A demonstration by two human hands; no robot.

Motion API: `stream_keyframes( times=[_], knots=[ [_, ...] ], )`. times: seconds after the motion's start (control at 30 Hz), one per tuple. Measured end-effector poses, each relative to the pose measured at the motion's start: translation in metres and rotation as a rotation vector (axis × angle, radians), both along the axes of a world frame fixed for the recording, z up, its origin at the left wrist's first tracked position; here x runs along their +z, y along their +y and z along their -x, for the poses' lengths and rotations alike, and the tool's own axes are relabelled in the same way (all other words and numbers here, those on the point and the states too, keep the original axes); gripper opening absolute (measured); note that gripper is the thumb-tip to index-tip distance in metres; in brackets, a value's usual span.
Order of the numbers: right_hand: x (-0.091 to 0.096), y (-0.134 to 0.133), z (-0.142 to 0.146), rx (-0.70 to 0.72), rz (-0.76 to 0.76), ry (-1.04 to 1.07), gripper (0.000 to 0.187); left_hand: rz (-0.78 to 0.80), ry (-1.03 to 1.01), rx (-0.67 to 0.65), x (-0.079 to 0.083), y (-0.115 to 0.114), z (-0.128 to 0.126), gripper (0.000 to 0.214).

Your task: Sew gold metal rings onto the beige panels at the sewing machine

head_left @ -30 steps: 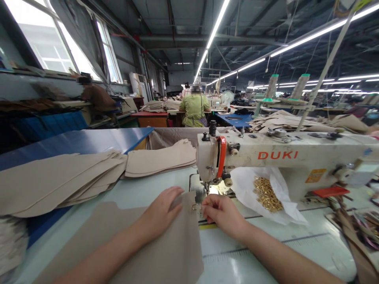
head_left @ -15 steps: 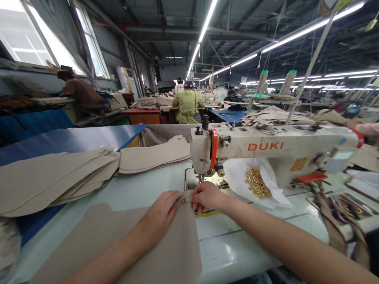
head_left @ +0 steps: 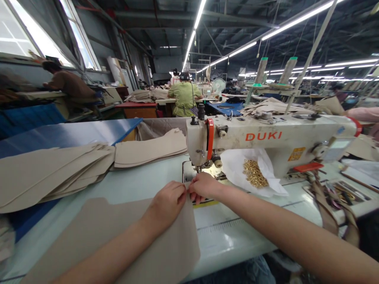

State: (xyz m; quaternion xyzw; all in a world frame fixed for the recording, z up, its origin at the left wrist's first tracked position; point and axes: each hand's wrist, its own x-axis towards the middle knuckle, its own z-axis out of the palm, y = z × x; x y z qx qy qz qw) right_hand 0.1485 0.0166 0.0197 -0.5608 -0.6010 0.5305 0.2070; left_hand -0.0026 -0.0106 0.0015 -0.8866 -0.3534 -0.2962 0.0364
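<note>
A large beige fabric panel (head_left: pixel 118 232) lies on the pale machine table, its upper edge close to the needle area of the sewing machine (head_left: pixel 219 136). My left hand (head_left: pixel 168 201) rests on its upper right part, fingers curled and pinched at the edge. Against these fingertips, my right hand (head_left: pixel 204 185) is closed, thumb and fingers pinching the end of a short beige tab (head_left: pixel 187 185) just in front of the presser foot. Fingers cover most of the tab, and whatever lies under them is hidden.
Stacks of cut beige panels (head_left: pixel 65 165) lie to the left and behind (head_left: pixel 151 150). Small gold metal fittings (head_left: pixel 254 173) sit on white paper (head_left: pixel 274 185) under the machine arm. A tray (head_left: pixel 355 199) of tools and straps is at right. Co-workers (head_left: pixel 183 96) sit farther back.
My left fingers have curled from lying nearly flat into a pinch at the tab, hiding the small metal piece that showed there. My right hand stays pinched; the view has shifted slightly.
</note>
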Motion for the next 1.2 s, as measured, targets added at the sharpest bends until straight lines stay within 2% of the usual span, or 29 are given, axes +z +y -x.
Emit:
stream_keyframes(
  times=[0.13,0.23,0.33,0.4,0.5,0.53,0.6,0.77,0.87,1.0,1.2],
  knots=[
    [0.003,-0.001,-0.004,0.078,-0.016,-0.106,0.027,0.067,-0.006,0.033,0.001,0.001,-0.001,0.019],
    [0.004,-0.01,-0.013,0.094,-0.155,-0.176,0.022,0.104,-0.012,0.033,0.003,0.001,-0.001,0.018],
    [0.004,-0.028,-0.027,0.102,-0.368,-0.245,0.015,0.116,-0.031,0.033,0.004,0.001,0.0,0.016],
    [0.002,-0.042,-0.037,0.184,-0.537,-0.31,0.016,0.121,-0.05,0.031,0.003,0.001,0.0,0.016],
    [-0.002,-0.059,-0.05,0.493,-0.974,-0.54,0.016,0.116,-0.069,0.028,0.001,0.001,0.001,0.016],
    [-0.004,-0.062,-0.052,0.57,-1.077,-0.585,0.015,0.111,-0.074,0.028,0.001,0.001,0.001,0.017],
    [-0.007,-0.065,-0.055,0.651,-1.189,-0.619,0.017,0.106,-0.082,0.022,0.0,0.001,0.001,0.017],
    [-0.013,-0.059,-0.052,0.645,-1.26,-0.625,0.018,0.1,-0.081,0.003,0.0,0.001,0.001,0.017],
    [-0.014,-0.055,-0.045,0.602,-1.283,-0.578,0.013,0.112,-0.072,0.002,0.001,0.002,0.002,0.017],
    [-0.014,-0.05,-0.037,0.536,-1.31,-0.513,0.017,0.125,-0.05,-0.011,0.003,0.002,0.003,0.017],
    [-0.02,-0.047,-0.036,0.66,-1.32,-0.485,0.016,0.077,-0.06,-0.018,-0.001,0.002,0.002,0.019]
  ],
)
